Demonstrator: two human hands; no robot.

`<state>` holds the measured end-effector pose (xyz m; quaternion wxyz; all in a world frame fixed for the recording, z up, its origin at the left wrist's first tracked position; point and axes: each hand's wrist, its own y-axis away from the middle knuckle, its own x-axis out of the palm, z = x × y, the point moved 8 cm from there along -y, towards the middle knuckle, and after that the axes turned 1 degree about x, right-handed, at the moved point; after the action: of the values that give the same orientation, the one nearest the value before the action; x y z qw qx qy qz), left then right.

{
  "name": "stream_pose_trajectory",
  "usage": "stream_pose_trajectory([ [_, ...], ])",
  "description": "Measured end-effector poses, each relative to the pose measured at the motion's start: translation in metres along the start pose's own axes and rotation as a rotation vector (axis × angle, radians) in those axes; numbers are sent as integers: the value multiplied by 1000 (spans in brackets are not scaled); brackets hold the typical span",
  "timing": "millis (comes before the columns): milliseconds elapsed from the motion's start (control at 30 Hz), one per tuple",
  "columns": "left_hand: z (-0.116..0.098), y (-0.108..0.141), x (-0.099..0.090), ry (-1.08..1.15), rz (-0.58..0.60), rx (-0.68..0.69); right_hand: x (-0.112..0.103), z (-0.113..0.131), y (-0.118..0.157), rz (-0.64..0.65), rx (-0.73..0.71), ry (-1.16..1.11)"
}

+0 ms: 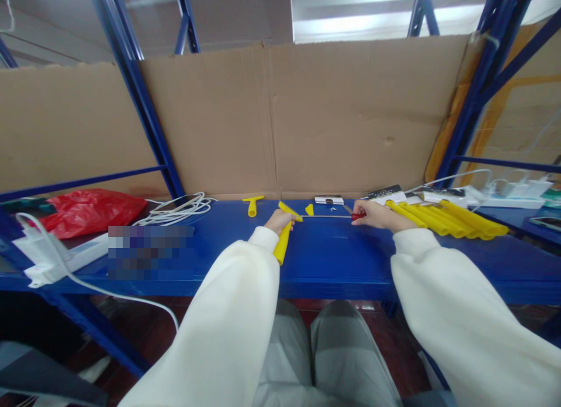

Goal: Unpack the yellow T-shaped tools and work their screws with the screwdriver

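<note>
My left hand (279, 221) is closed around a yellow T-shaped piece (284, 247), its round handle slanting down toward me and its crossbar pointing up past my fingers. In my right hand (373, 213) is a screwdriver (357, 217) with a red handle. Its long thin shaft runs left, level above the blue tabletop, and the tip meets the crossbar end of the yellow piece. Whether the tip sits in a screw is too small to tell. Beyond the shaft lie a small yellow wedge-like part (309, 209) and some tiny bits (333, 208), perhaps screws.
Another yellow T-shaped piece (252, 208) stands at the back. Several yellow tubes (456, 220) lie right, near boxes (385, 193) and a power strip (512, 202). Left are a red plastic bag (103, 209), coiled white cable (188, 211) and another power strip (85, 252). Cardboard (219, 120) walls the back.
</note>
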<state>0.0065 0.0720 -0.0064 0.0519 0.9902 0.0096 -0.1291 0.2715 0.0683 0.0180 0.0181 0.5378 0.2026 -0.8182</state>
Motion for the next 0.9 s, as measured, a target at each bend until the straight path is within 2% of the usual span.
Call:
stream_pose_trajectory([
  [167, -1, 2, 2, -3, 11, 6, 1, 1, 0, 6, 30, 14],
  [633, -1, 2, 4, -2, 30, 4, 1, 2, 0, -8, 4, -2],
  [900, -4, 0, 3, -45, 28, 53, -1, 8, 1, -3, 10, 71],
])
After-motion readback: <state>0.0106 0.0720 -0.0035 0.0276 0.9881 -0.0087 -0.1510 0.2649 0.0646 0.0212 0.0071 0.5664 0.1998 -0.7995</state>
